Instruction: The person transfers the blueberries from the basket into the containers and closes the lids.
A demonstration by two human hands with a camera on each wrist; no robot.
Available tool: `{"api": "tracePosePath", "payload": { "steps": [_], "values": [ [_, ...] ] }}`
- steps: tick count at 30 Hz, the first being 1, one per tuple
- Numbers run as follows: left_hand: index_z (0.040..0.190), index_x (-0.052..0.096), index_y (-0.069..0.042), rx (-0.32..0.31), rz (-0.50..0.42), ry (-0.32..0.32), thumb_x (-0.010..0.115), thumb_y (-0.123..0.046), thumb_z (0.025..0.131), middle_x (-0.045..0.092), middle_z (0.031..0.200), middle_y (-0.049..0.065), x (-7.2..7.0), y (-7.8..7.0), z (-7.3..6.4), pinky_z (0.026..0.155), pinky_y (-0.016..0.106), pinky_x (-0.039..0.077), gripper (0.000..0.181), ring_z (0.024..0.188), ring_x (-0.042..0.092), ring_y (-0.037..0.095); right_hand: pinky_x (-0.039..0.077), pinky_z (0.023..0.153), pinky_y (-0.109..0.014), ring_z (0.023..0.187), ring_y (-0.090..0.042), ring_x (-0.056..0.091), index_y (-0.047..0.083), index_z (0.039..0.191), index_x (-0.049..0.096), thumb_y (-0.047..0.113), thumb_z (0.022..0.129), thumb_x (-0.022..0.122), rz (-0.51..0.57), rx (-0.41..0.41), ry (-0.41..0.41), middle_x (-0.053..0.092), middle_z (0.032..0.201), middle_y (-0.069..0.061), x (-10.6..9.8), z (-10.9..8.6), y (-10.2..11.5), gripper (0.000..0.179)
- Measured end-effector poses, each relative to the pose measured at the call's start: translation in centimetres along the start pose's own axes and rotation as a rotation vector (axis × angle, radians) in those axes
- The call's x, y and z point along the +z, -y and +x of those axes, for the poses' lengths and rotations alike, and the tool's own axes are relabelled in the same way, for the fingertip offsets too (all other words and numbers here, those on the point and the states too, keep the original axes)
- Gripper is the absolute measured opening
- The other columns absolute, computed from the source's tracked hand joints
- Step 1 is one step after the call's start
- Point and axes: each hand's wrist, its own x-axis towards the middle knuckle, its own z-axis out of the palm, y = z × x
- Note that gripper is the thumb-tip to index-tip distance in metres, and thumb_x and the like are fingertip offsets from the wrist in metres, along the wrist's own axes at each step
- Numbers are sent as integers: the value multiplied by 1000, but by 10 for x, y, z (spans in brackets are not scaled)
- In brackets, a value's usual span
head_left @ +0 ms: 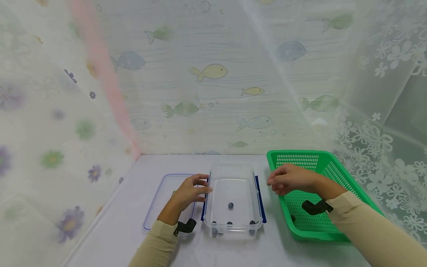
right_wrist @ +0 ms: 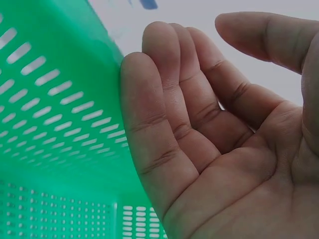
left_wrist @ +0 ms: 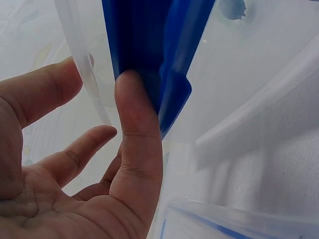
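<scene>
A white-covered bench [head_left: 273, 252] carries everything. At three o'clock from the lidless container, the green perforated basket [head_left: 320, 236] sits on it. The clear plastic container [head_left: 243, 196] lies at the centre; at nine o'clock, beside it, is the blue-rimmed clear lid [head_left: 161, 200].

The right hand [head_left: 290, 180], at the basket's nine o'clock rim, has an empty grip: fingers gently bent, thumb spread from them. The left hand [head_left: 188, 191], at the container's nine o'clock, has its grip pinching the side wall, a finger against one blue latch [left_wrist: 144, 35]. Steadying looks like its part; gripping the rigid wall rather than the hinged flap should hold better. The other blue latch [head_left: 261, 200] stands out at three o'clock and is best kept clear of the right wrist.

Smallest, dark blue-grey balls [head_left: 231, 205] rest in the container, most towards six o'clock; keeping it level should stop them rolling.
</scene>
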Motion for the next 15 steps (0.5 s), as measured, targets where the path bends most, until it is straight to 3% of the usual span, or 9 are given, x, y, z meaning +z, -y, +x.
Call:
{"api": "tracePosePath", "payload": {
  "steps": [15],
  "values": [
    [151,50,-8,-4,-19,9,82,-22,91,53,141,25,0,0,0,84,41,65,70,109,69,34,56,71,-39,77,-22,55,-10,101,62,21,107,58,33,-16,30,58,85,-9,-12,-20,-35,31]
  ]
}}
